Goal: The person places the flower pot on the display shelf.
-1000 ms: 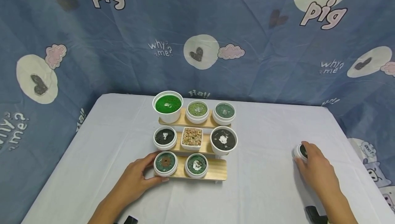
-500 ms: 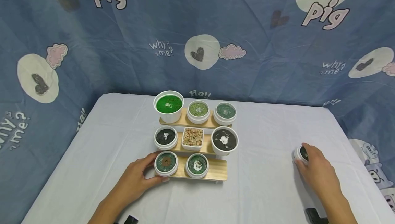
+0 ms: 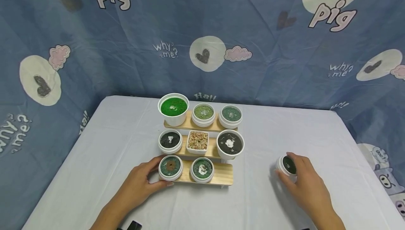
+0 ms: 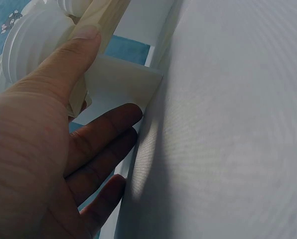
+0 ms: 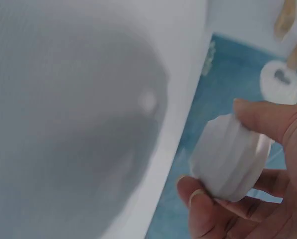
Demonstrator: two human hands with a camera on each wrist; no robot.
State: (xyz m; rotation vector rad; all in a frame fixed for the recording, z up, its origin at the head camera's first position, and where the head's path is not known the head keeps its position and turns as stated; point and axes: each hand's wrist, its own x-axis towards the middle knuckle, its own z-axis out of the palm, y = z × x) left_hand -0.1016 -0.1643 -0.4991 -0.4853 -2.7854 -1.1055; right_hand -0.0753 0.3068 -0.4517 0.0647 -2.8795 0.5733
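Observation:
My left hand (image 3: pixel 139 182) holds the left end of the lowest shelf of a tiered wooden stand (image 3: pixel 223 174). In the left wrist view its thumb (image 4: pixel 71 57) lies on the board's edge, while the other fingers reach under. Beside that hand sits a white ridged pot (image 3: pixel 170 167) with a green top and a brown patch. A second green-topped pot (image 3: pixel 202 170) with a white patch stands on the same shelf. Right of the stand, my right hand (image 3: pixel 307 184) grips a small white ridged pot (image 5: pixel 230 157) with a dark green top, raised off the table.
On the middle shelf are a dark-topped pot (image 3: pixel 169 141), a square dish of brown bits (image 3: pixel 197 142) and a wider dark-topped cup (image 3: pixel 230 143). A tall bright green cup (image 3: pixel 173 108) and two green-topped pots stand on top. A blue printed cloth (image 3: pixel 269 64) hangs behind the white table (image 3: pixel 104 152).
My right hand has moved left toward the stand with the small pot, lifting it off the table. My left hand has stayed at the stand's lowest shelf.

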